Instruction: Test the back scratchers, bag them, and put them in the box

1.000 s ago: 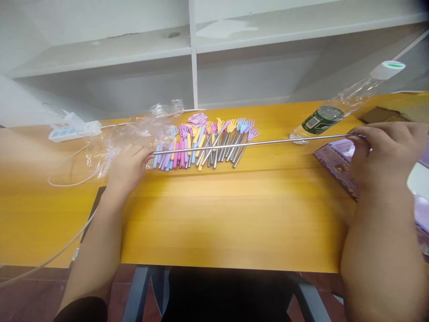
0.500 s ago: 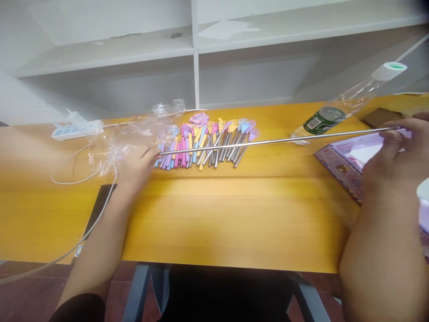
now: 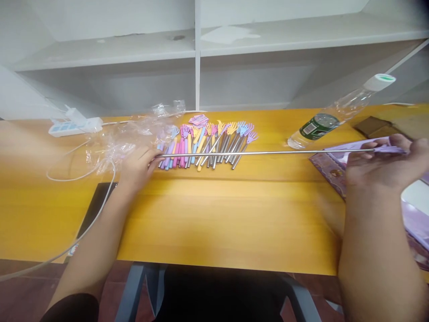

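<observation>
A telescopic back scratcher point(image 3: 278, 152) is drawn out long and held nearly level across the table. My left hand point(image 3: 137, 165) is closed round its left end; what part lies inside the fist is hidden. At the other end, my right hand point(image 3: 380, 165) is turned palm up, fingers curled round the rod beside the purple head and thumb held apart. Behind the rod lies a row of several short back scratchers point(image 3: 214, 143), with claw heads in pink, yellow, blue and purple. Some have coloured handles showing, others bare metal tubes.
Clear plastic wrapping point(image 3: 134, 129) and a white power strip point(image 3: 75, 125) lie to the left, with a cable point(image 3: 100, 210) crossing the table edge. A leaning bottle point(image 3: 321, 125) and an open purple box point(image 3: 330, 172) are on the right. White shelves point(image 3: 197, 49) stand behind.
The right end of the back scratcher has come down, so the rod is closer to level. My right hand has rotated palm up and its thumb has moved away from the rod.
</observation>
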`<move>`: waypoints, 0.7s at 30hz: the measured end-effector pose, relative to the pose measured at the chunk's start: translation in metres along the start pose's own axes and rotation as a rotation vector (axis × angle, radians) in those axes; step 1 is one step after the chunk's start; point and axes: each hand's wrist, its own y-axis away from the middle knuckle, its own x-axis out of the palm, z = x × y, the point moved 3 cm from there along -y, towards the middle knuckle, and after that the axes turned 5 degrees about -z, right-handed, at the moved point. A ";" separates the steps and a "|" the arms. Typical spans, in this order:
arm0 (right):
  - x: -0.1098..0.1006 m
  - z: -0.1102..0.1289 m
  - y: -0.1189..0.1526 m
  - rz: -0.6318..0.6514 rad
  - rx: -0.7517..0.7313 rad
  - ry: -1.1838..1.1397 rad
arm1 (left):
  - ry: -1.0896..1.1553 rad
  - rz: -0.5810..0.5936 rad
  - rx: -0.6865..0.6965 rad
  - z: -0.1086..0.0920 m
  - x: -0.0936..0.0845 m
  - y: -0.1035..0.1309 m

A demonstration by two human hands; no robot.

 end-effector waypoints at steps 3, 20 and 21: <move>0.005 0.006 0.017 0.010 0.120 -0.256 | -0.013 0.006 -0.024 0.002 -0.001 0.000; 0.021 0.006 0.056 -0.723 0.704 -1.477 | -0.031 0.102 -0.008 0.010 0.004 0.003; 0.022 0.004 0.057 -0.712 0.717 -1.463 | -0.030 0.109 -0.018 0.011 0.005 0.003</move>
